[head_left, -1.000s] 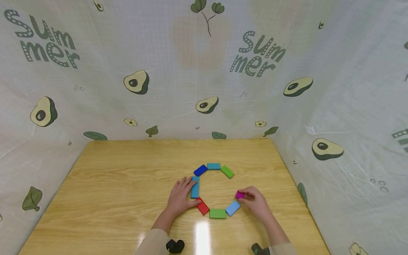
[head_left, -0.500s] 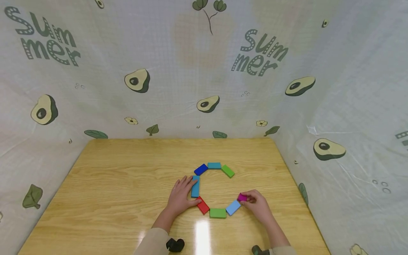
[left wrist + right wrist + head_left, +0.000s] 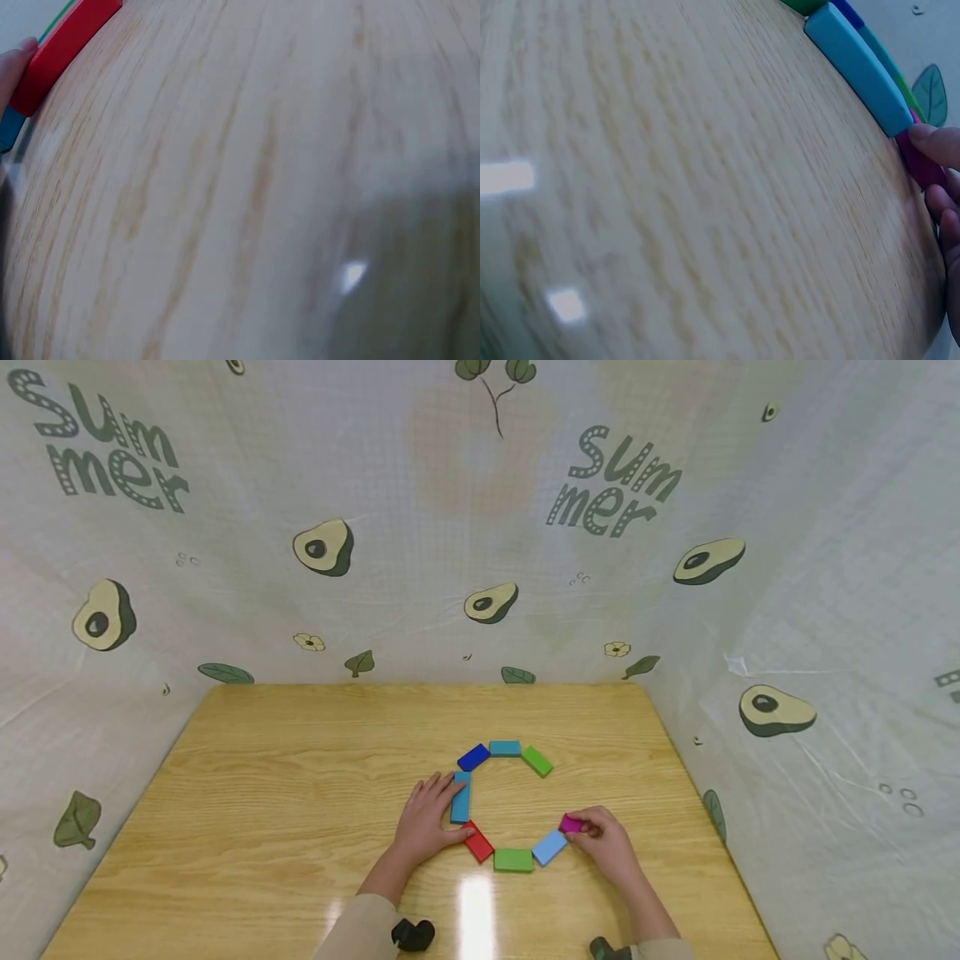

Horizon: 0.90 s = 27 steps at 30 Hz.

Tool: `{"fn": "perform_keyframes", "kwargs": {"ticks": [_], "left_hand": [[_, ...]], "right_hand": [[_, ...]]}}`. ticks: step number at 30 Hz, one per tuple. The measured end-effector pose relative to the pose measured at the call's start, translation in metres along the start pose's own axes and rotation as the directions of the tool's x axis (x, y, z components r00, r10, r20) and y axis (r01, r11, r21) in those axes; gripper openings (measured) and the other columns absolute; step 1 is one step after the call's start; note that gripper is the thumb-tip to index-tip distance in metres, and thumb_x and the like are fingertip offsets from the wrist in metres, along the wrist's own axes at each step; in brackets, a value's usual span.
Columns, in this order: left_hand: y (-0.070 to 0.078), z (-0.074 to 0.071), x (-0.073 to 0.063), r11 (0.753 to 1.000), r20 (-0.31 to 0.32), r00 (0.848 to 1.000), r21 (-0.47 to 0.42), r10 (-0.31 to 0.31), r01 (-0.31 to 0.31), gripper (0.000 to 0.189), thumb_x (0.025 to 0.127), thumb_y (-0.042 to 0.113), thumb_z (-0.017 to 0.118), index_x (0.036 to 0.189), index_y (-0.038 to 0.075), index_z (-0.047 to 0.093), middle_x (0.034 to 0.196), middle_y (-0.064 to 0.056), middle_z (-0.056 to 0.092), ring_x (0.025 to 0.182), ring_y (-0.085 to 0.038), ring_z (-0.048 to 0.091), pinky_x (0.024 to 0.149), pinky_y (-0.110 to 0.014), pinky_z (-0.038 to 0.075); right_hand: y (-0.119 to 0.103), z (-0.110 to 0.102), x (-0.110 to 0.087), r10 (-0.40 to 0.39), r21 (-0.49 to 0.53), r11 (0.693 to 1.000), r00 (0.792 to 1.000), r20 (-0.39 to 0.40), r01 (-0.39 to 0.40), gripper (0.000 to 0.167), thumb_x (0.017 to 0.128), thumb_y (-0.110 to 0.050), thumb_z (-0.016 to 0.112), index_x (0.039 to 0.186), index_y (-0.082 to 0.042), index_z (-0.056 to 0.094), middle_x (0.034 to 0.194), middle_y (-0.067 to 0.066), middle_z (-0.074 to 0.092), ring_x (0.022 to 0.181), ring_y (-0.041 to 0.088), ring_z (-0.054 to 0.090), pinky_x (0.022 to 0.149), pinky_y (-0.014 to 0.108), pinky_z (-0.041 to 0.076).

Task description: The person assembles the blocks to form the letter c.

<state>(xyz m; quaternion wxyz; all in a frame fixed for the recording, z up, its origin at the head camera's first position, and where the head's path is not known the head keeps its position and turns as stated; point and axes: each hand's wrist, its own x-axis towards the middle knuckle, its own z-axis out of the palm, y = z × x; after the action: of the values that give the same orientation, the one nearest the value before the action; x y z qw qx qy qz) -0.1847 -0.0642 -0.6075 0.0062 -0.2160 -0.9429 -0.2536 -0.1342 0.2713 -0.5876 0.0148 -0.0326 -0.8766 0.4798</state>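
Observation:
Coloured blocks lie on the table in a ring with a gap on its right side. My right hand [image 3: 606,845] pinches a magenta block [image 3: 570,823] between thumb and fingers, at the far end of a light blue block [image 3: 550,847]. In the right wrist view the magenta block [image 3: 921,161] touches the light blue one [image 3: 859,69]. My left hand [image 3: 424,820] rests with spread fingers at the ring's left side: a fingertip is on the long blue block [image 3: 461,800], the thumb on the red block [image 3: 478,843]. The thumb partly shows beside the red block [image 3: 64,56] in the left wrist view.
A green block [image 3: 513,860] lies at the front of the ring. Dark blue [image 3: 473,757], teal [image 3: 505,749] and another green block [image 3: 537,762] form its far side. A printed cloth [image 3: 420,527] stands around the wooden table [image 3: 300,735] behind and at both sides.
My right hand has shifted the magenta block slightly right and toward me, up against the light blue block's end. Over the last half second it barely moves. My left hand stays in place.

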Motion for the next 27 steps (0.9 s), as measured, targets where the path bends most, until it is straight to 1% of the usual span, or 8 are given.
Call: {"fn": "perform_keyframes", "kwargs": {"ticks": [5, 10, 19, 27], "left_hand": [[-0.0004, -0.0004, 0.0, 1.0, -0.003, 1.0, -0.003, 0.0, 0.0, 0.086, 0.08, 0.066, 0.066, 0.149, 0.022, 0.042, 0.155, -0.006, 0.034, 0.145, -0.031, 0.022, 0.117, -0.047, 0.013], [-0.0007, -0.0002, -0.0006, 1.0, -0.001, 1.0, 0.003, 0.001, -0.001, 0.086, 0.08, 0.067, 0.065, 0.149, 0.022, 0.043, 0.155, -0.006, 0.034, 0.145, -0.031, 0.022, 0.117, -0.048, 0.012], [-0.0004, 0.0002, -0.0005, 1.0, 0.002, 1.0, 0.002, -0.002, 0.002, 0.086, 0.08, 0.067, 0.065, 0.15, 0.022, 0.042, 0.155, -0.006, 0.034, 0.145, -0.031, 0.022, 0.117, -0.047, 0.012], [-0.0007, 0.001, -0.0004, 1.0, 0.0, 1.0, 0.0, -0.003, 0.003, 0.086, 0.08, 0.066, 0.066, 0.149, 0.022, 0.042, 0.155, -0.006, 0.034, 0.145, -0.03, 0.022, 0.117, -0.047, 0.012]], "right_hand": [[0.0012, 0.0027, 0.0008, -0.019, 0.006, 1.0, 1.0, -0.011, 0.019, 0.025, 0.079, -0.002, 0.079, 0.103, -0.008, 0.075, 0.097, 0.001, 0.062, 0.083, 0.013, 0.055, 0.072, 0.023, 0.048], [0.001, 0.0048, 0.0002, -0.017, 0.022, 1.0, 1.0, -0.017, 0.018, 0.025, 0.078, 0.001, 0.079, 0.101, -0.009, 0.076, 0.098, 0.0, 0.063, 0.083, 0.012, 0.055, 0.072, 0.022, 0.048], [0.0014, 0.0071, -0.0015, -0.045, 0.049, 0.998, 0.999, -0.031, 0.046, 0.022, 0.08, -0.002, 0.078, 0.101, -0.009, 0.076, 0.1, 0.001, 0.065, 0.085, 0.012, 0.056, 0.073, 0.021, 0.048], [0.0027, 0.0079, -0.0027, -0.069, 0.067, 0.995, 0.995, -0.069, 0.073, 0.021, 0.081, -0.001, 0.077, 0.101, -0.007, 0.076, 0.098, 0.003, 0.063, 0.083, 0.01, 0.054, 0.071, 0.02, 0.047]]}}
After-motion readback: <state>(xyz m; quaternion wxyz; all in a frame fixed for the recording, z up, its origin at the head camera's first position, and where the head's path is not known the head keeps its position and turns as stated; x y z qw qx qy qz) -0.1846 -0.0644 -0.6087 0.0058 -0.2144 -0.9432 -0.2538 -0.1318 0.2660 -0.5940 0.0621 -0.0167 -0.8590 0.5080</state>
